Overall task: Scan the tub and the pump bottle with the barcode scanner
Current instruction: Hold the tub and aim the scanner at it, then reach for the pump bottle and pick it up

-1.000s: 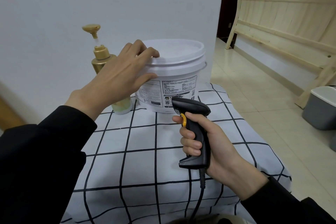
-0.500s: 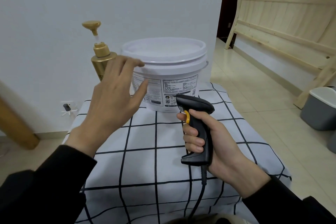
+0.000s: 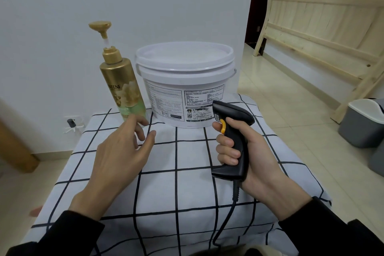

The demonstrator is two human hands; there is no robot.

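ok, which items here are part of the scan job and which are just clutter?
Job:
white lidded tub
gold pump bottle
barcode scanner, gripped in right hand
left hand, open and empty, near the bottle

Just around:
wooden bed frame
grey bin
wall socket plug

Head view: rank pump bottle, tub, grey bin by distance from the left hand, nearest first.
1. Pump bottle: just past the left hand, fingertips at its base, touching or not unclear.
2. Tub: beyond the hand, to its right, beside the bottle.
3. Grey bin: on the floor, far right.
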